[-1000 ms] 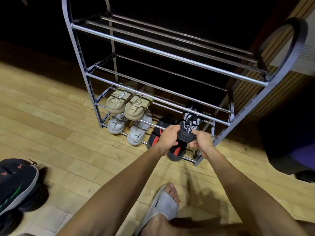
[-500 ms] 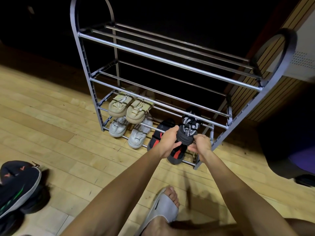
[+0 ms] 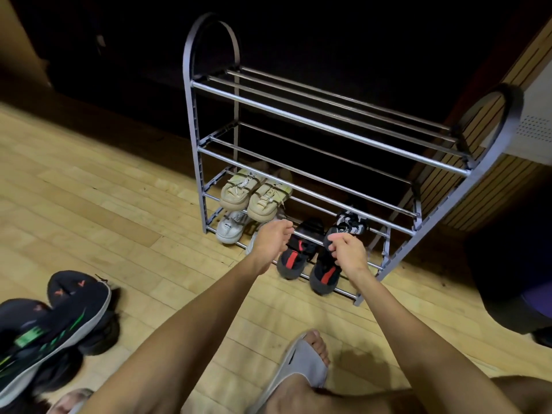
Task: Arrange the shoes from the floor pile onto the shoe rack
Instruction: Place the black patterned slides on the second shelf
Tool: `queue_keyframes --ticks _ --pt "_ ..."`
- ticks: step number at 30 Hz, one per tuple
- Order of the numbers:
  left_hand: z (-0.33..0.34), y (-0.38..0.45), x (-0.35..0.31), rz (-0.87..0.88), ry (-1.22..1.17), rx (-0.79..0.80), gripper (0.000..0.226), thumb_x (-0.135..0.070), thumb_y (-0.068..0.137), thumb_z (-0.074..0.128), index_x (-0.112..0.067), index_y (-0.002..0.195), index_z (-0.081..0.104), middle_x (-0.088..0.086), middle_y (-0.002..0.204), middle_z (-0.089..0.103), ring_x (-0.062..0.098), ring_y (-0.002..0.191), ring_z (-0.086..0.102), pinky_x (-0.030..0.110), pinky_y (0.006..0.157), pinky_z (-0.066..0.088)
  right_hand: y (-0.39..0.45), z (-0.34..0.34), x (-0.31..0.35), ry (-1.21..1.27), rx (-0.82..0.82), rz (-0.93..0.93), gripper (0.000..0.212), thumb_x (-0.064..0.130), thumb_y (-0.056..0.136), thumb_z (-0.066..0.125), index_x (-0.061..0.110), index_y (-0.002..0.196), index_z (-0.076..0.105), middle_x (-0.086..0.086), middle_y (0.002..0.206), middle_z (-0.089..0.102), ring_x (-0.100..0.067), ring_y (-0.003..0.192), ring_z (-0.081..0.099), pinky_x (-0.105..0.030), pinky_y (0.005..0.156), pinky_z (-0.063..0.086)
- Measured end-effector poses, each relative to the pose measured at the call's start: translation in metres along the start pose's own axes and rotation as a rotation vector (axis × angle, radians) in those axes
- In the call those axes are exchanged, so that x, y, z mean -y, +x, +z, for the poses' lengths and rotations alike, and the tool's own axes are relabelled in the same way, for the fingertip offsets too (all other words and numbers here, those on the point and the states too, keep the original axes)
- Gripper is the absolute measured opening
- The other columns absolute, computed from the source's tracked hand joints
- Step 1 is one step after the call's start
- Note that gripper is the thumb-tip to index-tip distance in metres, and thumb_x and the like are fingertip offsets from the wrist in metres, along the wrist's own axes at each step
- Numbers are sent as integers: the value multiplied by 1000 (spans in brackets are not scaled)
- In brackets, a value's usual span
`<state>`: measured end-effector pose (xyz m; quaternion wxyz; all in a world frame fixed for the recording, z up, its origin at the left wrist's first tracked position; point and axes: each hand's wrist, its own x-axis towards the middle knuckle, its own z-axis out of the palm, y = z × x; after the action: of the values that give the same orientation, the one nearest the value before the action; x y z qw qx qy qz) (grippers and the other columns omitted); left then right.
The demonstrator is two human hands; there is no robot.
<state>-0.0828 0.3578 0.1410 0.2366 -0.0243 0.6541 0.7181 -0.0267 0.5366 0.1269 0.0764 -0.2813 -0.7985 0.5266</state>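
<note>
Two hands reach toward the shoe rack (image 3: 328,127). At three o'clock, the right hand (image 3: 348,249) pinches a black patterned shoe (image 3: 348,224) on the second shelf; at nine, the left hand (image 3: 273,237) hangs loosely curled, holding nothing.

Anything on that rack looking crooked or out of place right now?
Only slightly. On the shoe rack, the black-and-white patterned shoe sits alone on the second-lowest tier with no visible partner, its heel at the right hand. The beige pair and black-and-red pair look neatly lined up.
</note>
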Motion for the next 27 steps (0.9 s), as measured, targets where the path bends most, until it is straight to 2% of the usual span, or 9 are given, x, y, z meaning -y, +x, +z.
queue_keyframes --ticks 1,3,6,9,12,14,21,27 --pt "-13 -5 -4 39 12 -50 32 -20 98 47 -2 118 64 14 108 69 17 92 62 25 75 49 -5 4 4 5 42 -14 25 16 100 45 21 90 68 -3 80 62 -17 71 53 -33 64 42" --pt "-41 -11 -6 118 72 -127 25 -16 98 46 -6 104 68 4 92 70 11 81 61 16 62 43 -14 15 14 13 94 -35 25 15 100 46 19 89 68 -3 76 62 -16 68 53 -28 59 41" --pt "-79 -20 -3 187 142 -218 24 -17 97 48 -13 88 70 -1 80 70 7 72 61 14 60 43 -26 38 31 -4 155 -72 26 15 98 47 16 85 70 -1 68 62 -14 62 54 -24 54 41" --pt "-110 -35 0 213 186 -302 25 -18 95 49 -16 81 70 -3 76 70 1 65 59 13 56 42 -41 68 50 17 249 -93 36 22 101 41 9 80 67 -5 62 59 -16 54 51 -25 48 40" --pt "-138 -50 6 222 202 -344 28 -17 94 49 -17 75 69 -3 74 70 -4 59 57 12 53 41 -53 103 63 -30 321 -164 51 33 103 35 7 76 68 -5 57 60 -13 51 52 -28 51 42" --pt "-160 -61 13 213 200 -367 29 -15 94 47 -17 73 68 -1 73 70 -5 55 55 9 50 39 -61 128 69 -77 360 -224 53 41 96 35 11 71 69 -3 55 61 -14 53 55 -34 58 44" --pt "-254 -94 30 171 199 -503 27 -15 94 45 -12 80 68 3 82 70 6 67 56 8 52 39 -95 211 92 -159 479 -394 51 32 102 33 17 70 70 -2 62 65 -12 60 56 -38 72 49" --pt "-319 -117 47 152 172 -631 29 -20 95 45 -14 77 68 -2 76 70 9 70 57 22 70 45 -126 284 106 -132 553 -467 43 35 90 35 22 64 67 -3 61 64 -15 62 57 -44 75 52"
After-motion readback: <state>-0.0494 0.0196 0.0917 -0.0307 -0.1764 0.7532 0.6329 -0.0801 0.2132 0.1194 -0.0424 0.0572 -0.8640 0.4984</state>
